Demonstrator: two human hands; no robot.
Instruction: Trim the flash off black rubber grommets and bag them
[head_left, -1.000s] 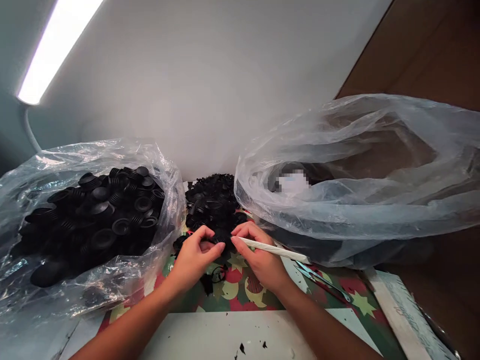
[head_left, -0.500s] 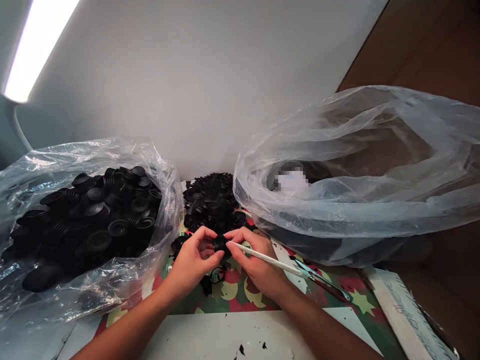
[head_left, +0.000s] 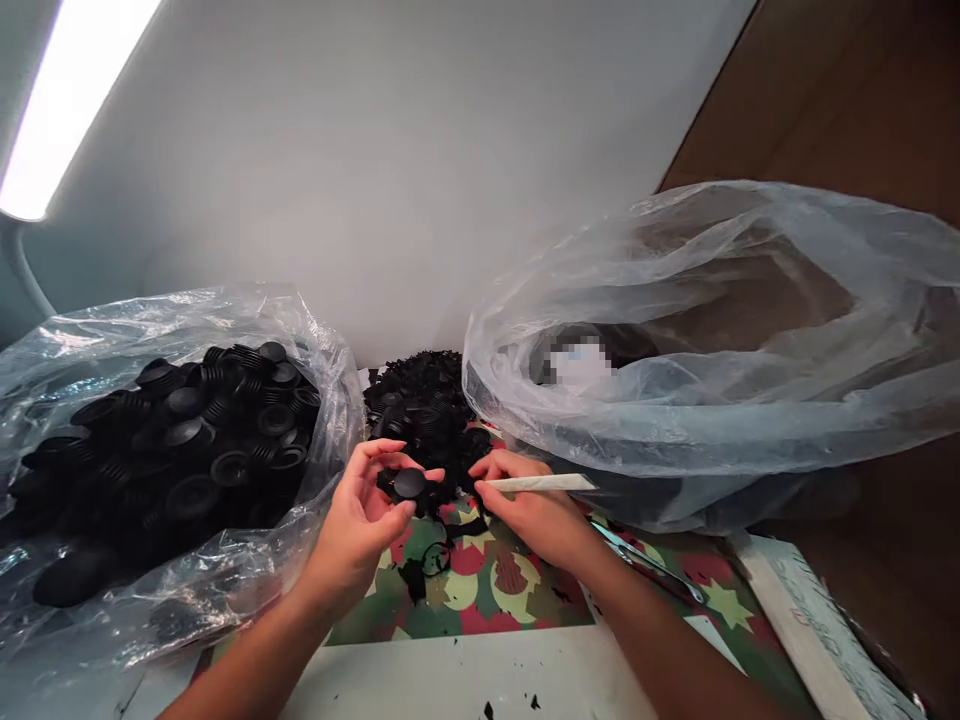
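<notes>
The small black part point(head_left: 409, 484) sits in the curl of the left hand point(head_left: 371, 490), held between thumb and fingers with its round, smooth, slightly domed face turned toward the camera; the right hand point(head_left: 529, 500) is just beside it, apart from the part, and pinches a slim white stick point(head_left: 544, 483) between thumb and fingers; the stick looks wrapped, and its squared outer end points rightward; behind the hands rises a heap of black scraps point(head_left: 420, 400), ragged and matte; to the left, a crinkled, glossy clear bag point(head_left: 337, 375) holds many similar ribbed and disc-shaped black pieces point(head_left: 187, 432); to the right gapes a hazier plastic bag point(head_left: 675, 445); both forearms reach in from the lower edge and converge, the left palm turned inward, the right knuckles uppermost, above a covering point(head_left: 517, 590) printed with stars and moons.
</notes>
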